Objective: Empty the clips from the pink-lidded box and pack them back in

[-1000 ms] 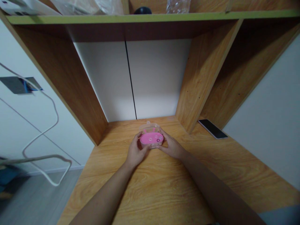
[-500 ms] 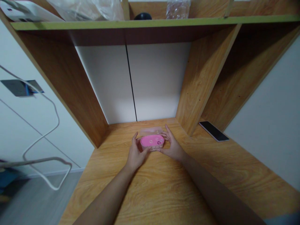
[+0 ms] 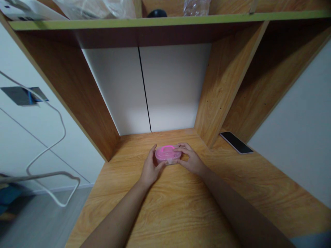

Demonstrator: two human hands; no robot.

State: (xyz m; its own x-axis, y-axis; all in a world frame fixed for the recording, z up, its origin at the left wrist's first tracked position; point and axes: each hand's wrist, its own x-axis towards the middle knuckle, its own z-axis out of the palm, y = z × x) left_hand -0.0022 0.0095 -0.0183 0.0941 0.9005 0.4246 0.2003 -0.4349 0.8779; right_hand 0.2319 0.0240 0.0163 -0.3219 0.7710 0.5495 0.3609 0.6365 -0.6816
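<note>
Pink oval box (image 3: 169,161) — clear lid (image 3: 162,155) over top.

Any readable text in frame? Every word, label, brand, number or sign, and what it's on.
None readable.
Pink box: faint marks on its top, too small and blurred to make out.
Phone: dark screen, no text visible.
White device on the shelf: dark marks or openings, no legible lettering.

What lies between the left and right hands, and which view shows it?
The pink box; the head view shows it, with the left hand at its left end and the right hand at its right.
</note>
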